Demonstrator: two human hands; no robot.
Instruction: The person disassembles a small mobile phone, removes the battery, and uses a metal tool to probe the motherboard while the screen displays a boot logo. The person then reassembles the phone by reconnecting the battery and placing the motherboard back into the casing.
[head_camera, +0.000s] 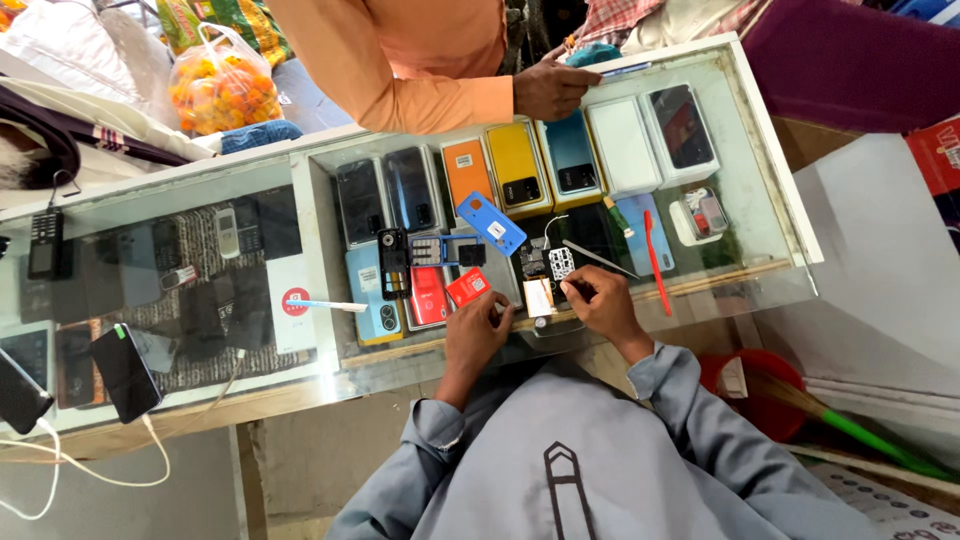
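A small phone is being worked on in pieces on a glass counter (770, 215). The left hand (478, 330) is being held with fingers curled narrow at a red card (467, 286), which is being touched or pinched at its lower edge; which of the two cannot be told. The right hand (598, 300) is being kept with fingers closed around a small dark part (578, 291), too small to identify, just beside a keypad piece (561, 263) and a circuit board (533, 262). The blue back cover (491, 222) is lying detached above the hands, and a black phone body (393, 262) is lying to the left of it, apart. Judged from this layout, disassembly is largely done, while reassembly is not yet begun. Tweezers (600, 260) and a red tool (655, 262) are lying unused to the right. Another person's hand (552, 88), in an orange sleeve, is being rested on the far edge of the counter, well apart from the work.
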